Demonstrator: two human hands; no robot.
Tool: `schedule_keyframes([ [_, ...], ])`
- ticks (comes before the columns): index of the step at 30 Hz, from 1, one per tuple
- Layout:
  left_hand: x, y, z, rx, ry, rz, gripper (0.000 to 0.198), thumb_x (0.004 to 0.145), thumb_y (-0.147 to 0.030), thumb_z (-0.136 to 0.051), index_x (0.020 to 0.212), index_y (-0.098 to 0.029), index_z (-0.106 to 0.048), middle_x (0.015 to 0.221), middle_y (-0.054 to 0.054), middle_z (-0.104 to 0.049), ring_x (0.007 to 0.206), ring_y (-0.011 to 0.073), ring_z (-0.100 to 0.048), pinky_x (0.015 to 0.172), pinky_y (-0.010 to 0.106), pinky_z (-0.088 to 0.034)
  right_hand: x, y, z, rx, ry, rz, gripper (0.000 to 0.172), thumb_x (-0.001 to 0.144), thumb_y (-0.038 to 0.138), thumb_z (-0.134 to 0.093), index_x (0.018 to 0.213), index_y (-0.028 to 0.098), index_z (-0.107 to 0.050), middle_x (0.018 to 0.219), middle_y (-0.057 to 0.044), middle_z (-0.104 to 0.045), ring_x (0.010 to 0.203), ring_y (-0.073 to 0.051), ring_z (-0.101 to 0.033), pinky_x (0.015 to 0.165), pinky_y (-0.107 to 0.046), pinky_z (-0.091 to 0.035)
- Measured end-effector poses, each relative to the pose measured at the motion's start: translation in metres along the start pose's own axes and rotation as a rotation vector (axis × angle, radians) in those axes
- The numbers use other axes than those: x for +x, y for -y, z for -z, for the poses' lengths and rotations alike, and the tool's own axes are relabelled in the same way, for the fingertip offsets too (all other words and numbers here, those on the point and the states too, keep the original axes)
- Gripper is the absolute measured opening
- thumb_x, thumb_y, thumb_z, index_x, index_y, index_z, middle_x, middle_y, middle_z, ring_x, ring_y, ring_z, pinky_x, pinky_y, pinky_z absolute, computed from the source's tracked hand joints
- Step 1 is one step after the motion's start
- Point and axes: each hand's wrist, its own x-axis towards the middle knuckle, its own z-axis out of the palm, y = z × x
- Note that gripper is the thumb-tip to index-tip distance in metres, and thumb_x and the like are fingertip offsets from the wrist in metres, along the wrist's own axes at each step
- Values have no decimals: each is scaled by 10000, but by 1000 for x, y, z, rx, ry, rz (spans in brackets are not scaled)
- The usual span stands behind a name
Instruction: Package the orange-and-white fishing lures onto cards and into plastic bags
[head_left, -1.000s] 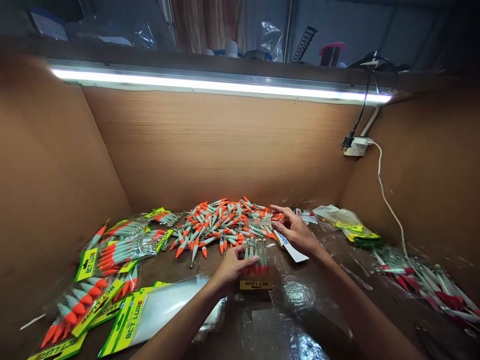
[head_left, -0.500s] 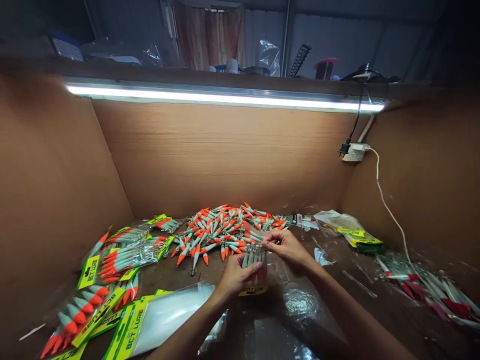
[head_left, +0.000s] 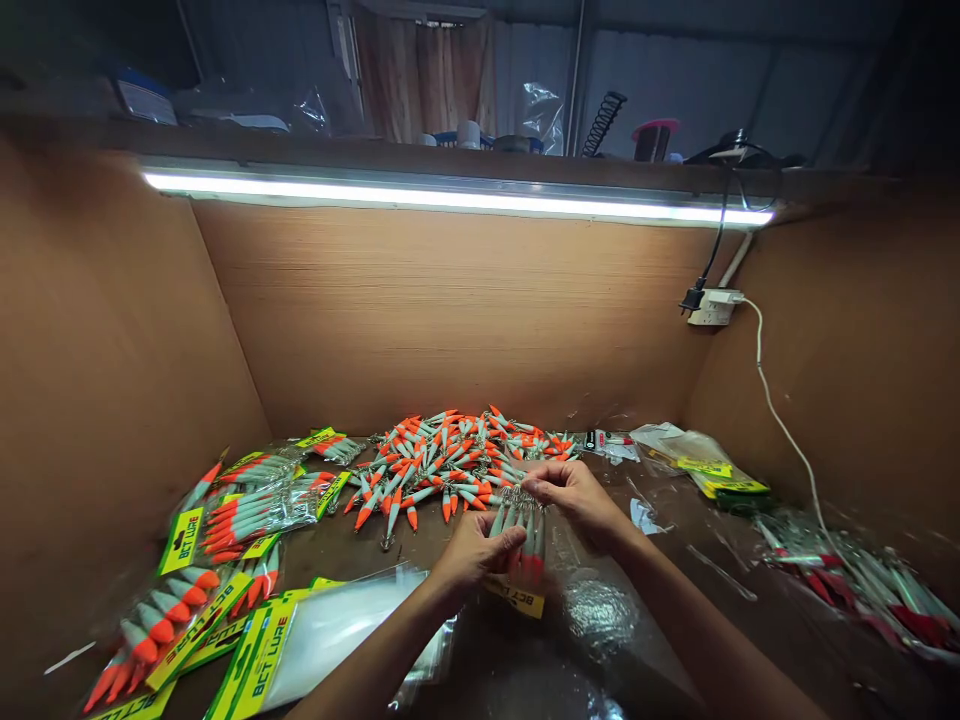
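My left hand (head_left: 480, 548) grips the side of a clear plastic bag of fishing lures (head_left: 531, 545), thumb on top. Inside, several grey lures with orange ends lie side by side, their metal hooks toward the far end. The bag's yellow label (head_left: 517, 598) hangs at the end nearer me. My right hand (head_left: 568, 492) is closed in a pinch at the bag's far right edge, by the hooks; its fingertips are partly hidden. Just beyond both hands spreads a heap of loose orange and grey lures (head_left: 439, 460).
Filled lure bags (head_left: 240, 520) lie at the left. Flat clear bags with yellow labels (head_left: 337, 630) sit near my left forearm. On the right are more packets (head_left: 712, 470) and a pile of red and silver pieces (head_left: 862, 590). A white cable (head_left: 784, 430) hangs along the right wall.
The bag has tilted, its label end swinging slightly right and toward me, so more of the lures and label show. Both hands stay nearly in place.
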Motion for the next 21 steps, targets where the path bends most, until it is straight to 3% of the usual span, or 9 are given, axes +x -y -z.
schedule_keyframes([
  [6,2,-8,4,65,28,-35,488,710,-573,-787,669,-104,-658,590,-11,-536,528,93,-430,529,209,-300,-1,3,2,-70,24,21,345,800,487,-704,800,149,-777,794,-37,-712,751,-184,-595,729,-286,-444],
  [10,4,-11,5,75,-48,-95,440,703,-514,-812,848,-119,-685,727,8,-612,610,116,-489,574,213,-354,1,-3,2,-39,-44,-9,313,769,455,-734,745,143,-751,710,-17,-682,665,-152,-560,659,-264,-422],
  [14,5,-11,7,89,-115,-118,420,703,-494,-815,692,-118,-628,625,-18,-559,568,98,-454,563,209,-331,2,-6,0,-2,-65,-52,301,751,439,-754,771,139,-737,687,-5,-661,637,-137,-544,644,-255,-410],
  [18,3,-10,8,90,-109,-102,429,708,-508,-806,702,-106,-660,610,-17,-560,542,92,-443,549,211,-313,0,2,0,-16,-5,17,292,777,441,-744,829,154,-759,814,-35,-705,751,-169,-594,727,-275,-439],
  [21,1,-12,4,85,-86,-91,437,745,-528,-772,754,-98,-697,642,-4,-584,558,96,-465,567,216,-331,-1,6,2,-31,-6,60,290,781,442,-745,764,153,-756,790,-35,-694,745,-169,-586,726,-277,-436],
])
